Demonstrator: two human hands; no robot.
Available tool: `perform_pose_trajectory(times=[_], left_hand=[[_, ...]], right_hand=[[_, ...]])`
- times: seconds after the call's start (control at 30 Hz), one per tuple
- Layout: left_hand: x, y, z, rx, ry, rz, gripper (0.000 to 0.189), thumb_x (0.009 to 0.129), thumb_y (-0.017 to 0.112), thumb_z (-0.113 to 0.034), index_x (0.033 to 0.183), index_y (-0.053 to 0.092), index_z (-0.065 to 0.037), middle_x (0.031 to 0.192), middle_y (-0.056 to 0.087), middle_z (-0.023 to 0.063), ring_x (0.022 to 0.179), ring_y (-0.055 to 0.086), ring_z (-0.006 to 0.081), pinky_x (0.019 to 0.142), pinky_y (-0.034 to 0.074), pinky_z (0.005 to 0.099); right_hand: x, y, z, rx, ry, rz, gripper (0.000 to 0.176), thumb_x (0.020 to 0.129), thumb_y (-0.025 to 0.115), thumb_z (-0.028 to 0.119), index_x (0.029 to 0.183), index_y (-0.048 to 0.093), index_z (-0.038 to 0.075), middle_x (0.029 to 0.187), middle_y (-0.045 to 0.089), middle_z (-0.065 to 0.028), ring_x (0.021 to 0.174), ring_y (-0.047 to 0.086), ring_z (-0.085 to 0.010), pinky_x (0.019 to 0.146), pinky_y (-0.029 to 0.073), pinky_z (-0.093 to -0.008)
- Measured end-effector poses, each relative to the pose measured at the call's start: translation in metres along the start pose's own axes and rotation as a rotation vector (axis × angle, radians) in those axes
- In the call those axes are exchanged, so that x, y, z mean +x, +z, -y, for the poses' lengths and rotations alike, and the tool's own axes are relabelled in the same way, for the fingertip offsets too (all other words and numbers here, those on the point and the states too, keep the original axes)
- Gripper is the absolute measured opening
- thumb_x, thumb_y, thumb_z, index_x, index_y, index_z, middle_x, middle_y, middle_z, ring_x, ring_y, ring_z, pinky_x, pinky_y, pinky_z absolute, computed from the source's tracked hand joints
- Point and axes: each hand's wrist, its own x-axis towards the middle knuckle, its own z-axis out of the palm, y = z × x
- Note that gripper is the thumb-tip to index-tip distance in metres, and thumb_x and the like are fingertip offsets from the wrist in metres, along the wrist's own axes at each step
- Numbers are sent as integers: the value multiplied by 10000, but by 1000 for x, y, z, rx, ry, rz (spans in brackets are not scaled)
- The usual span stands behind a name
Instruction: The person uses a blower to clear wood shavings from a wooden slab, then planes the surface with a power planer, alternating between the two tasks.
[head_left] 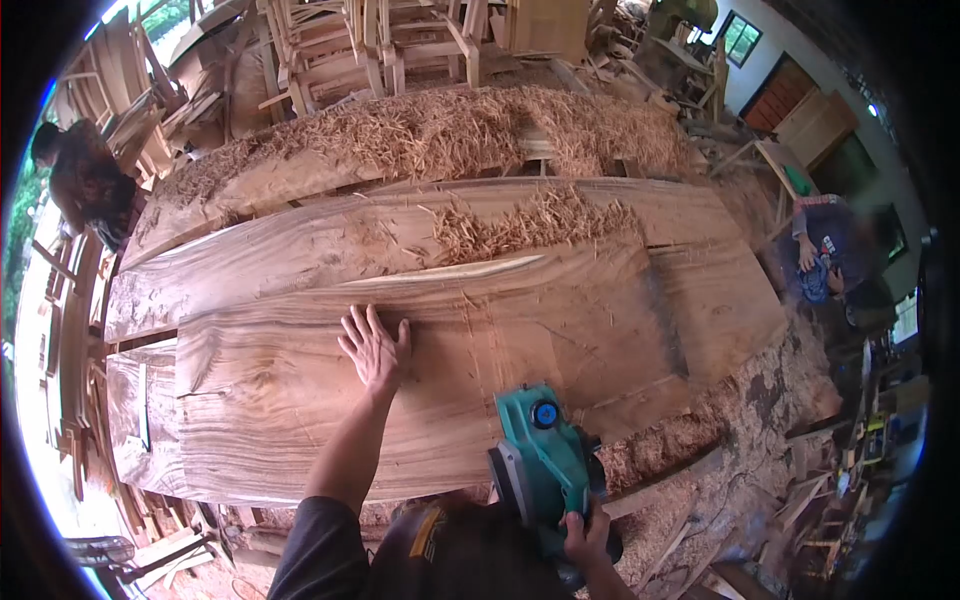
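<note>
Electric planer sits at the wood slab near edge, gripped by the closed right hand, while the left hand, open and flat, seemingly feels the grain.

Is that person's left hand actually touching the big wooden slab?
Touching. The head view shows the left hand lying flat, fingers spread, on the slab; the right hand grips the planer.

The planer hides the palm of the right hand, and its own sole is unseen.
</note>
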Motion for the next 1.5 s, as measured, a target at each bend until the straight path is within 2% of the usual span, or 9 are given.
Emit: perform_pose_trajectory(times=[0.17, 0.43, 0.57, 0.6, 0.67, 0.77, 0.83, 1.07, 1.5], left_hand=[[2, 6, 5, -49, 31, -53, 773, 954, 548, -584, 1464, 428, -16, 1641, 262, 222, 1536, 168, 434, 1226, 125, 613], [0, 1, 3, -84, 30, -69, 713, 941, 582, -542, 1414, 459, -23, 1624, 284, 240, 1521, 197, 449, 1217, 138, 623], [-2, -2, 4, -69, 57, -72, 711, 934, 589, -545, 1405, 465, -27, 1613, 302, 246, 1513, 214, 450, 1212, 153, 620], [0, -5, 2, -70, 52, -76, 712, 932, 591, -547, 1403, 466, -28, 1610, 306, 248, 1512, 219, 450, 1210, 157, 619], [-1, -7, 3, -65, 67, -84, 715, 931, 589, -557, 1397, 469, -29, 1606, 313, 249, 1511, 224, 446, 1209, 164, 614], [0, -4, 4, -49, 51, -69, 755, 933, 572, -582, 1431, 454, -28, 1617, 305, 234, 1518, 217, 433, 1216, 157, 606], [2, -2, 4, -40, 50, -79, 785, 938, 559, -590, 1469, 428, -28, 1625, 296, 229, 1523, 207, 432, 1221, 151, 604], [1, 2, 3, -38, 40, -46, 810, 962, 529, -577, 1531, 374, -22, 1644, 259, 232, 1535, 169, 442, 1229, 132, 603], [0, -3, 2, -59, 44, -31, 799, 961, 536, -555, 1543, 363, -35, 1639, 247, 256, 1526, 166, 470, 1227, 129, 611]], right_hand=[[65, 33, 26, -9, -88, -12, 375, 973, 590, 215, 1234, 586, -55, 709, 640, -108, 614, 645, -215, 592, 520, -349], [207, 87, 70, -142, -74, -133, 410, 1008, 575, 360, 1208, 640, 7, 971, 703, -272, 931, 674, -484, 794, 526, -518], [300, 108, 100, -140, -169, -124, 473, 1023, 540, 443, 1150, 656, 2, 973, 704, -281, 917, 667, -490, 791, 526, -525], [323, 117, 78, -172, -266, -166, 438, 1037, 551, 436, 1157, 623, 21, 695, 617, -67, 602, 627, -187, 587, 509, -379], [315, 113, 85, -154, -256, -125, 422, 1045, 536, 417, 1219, 599, 38, 685, 606, -55, 615, 622, -183, 603, 507, -379], [266, 98, 88, -118, -154, -79, 514, 1032, 519, 451, 1327, 563, 32, 874, 703, -225, 815, 706, -406, 726, 536, -491], [212, 81, 78, -12, -148, -40, 411, 1032, 564, 330, 1306, 568, 23, 736, 656, -125, 594, 656, -250, 578, 514, -409], [14, 9, 8, -4, -76, 2, 390, 965, 592, 218, 1214, 567, -81, 699, 635, -94, 615, 637, -201, 604, 520, -350], [164, 74, 63, 38, -146, -39, 263, 1047, 511, 265, 1076, 577, 13, 679, 571, -36, 605, 569, -142, 575, 456, -317]])
